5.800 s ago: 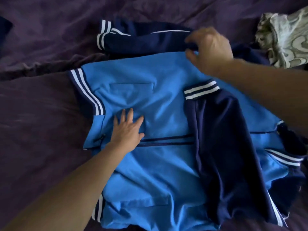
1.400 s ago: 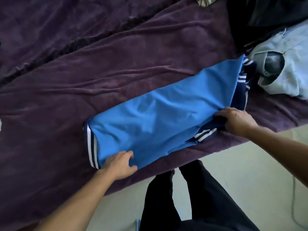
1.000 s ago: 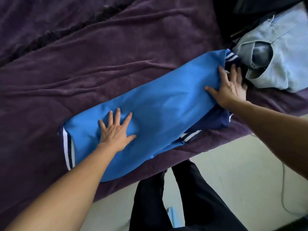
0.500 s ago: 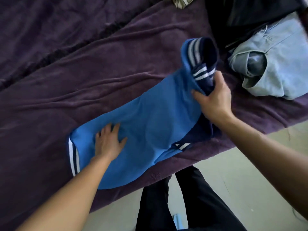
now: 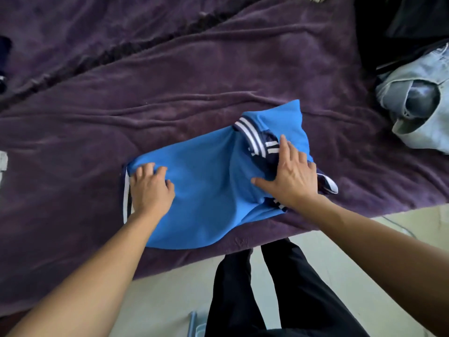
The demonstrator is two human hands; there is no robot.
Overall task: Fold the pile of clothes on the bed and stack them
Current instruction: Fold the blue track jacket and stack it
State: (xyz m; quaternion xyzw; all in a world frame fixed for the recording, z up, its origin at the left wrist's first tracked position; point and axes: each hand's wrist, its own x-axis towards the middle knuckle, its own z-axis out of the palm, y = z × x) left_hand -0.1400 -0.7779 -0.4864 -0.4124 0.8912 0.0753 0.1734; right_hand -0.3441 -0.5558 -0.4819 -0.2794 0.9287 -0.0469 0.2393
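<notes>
A blue jacket (image 5: 206, 190) with navy parts and white stripes lies folded into a band near the front edge of the bed. Its right end is doubled back over the middle, striped collar (image 5: 250, 132) facing up. My right hand (image 5: 289, 176) presses flat on that doubled end, fingers straight and spread. My left hand (image 5: 150, 188) sits on the left end by the striped hem, its fingers curled into the cloth at the far corner, thumb on top.
The purple blanket (image 5: 194, 69) covers the bed. Light denim jeans (image 5: 422, 122) lie crumpled at the right, with a black garment (image 5: 401, 27) behind them. The bed edge runs just below the jacket; my black-trousered legs (image 5: 255, 288) stand on the pale floor.
My right hand has carried the jacket's right end over and laid it down on the middle, then flattened on it. My left hand has slid to the left end and curled its fingers.
</notes>
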